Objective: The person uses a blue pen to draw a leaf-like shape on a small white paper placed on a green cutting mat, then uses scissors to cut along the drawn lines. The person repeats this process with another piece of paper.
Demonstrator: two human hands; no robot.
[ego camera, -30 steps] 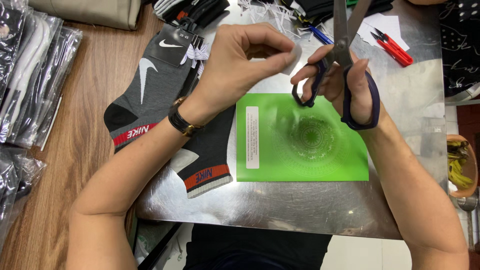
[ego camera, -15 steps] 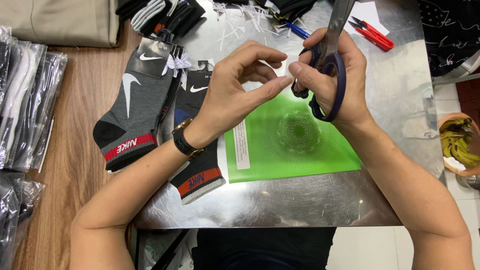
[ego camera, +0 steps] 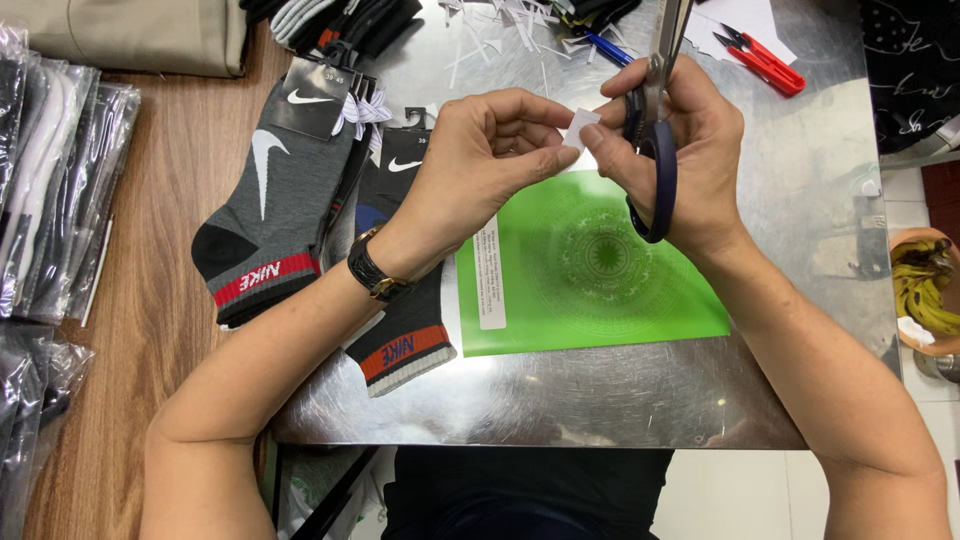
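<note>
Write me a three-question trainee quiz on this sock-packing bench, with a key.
1. True or false: the right hand holds the scissors with their blades pointing away from the person.
2. What does the left hand pinch at its fingertips?
A. a small white paper piece
B. a red snipper
C. a blue pen
3. Fill in: the green sheet lies on the ______ table top, to the right of the dark sock.

Key
1. True.
2. A: the small white paper piece sits between the two hands, while the red snippers and blue pen lie untouched at the far edge.
3. Metal: the shiny metal table top.
</note>
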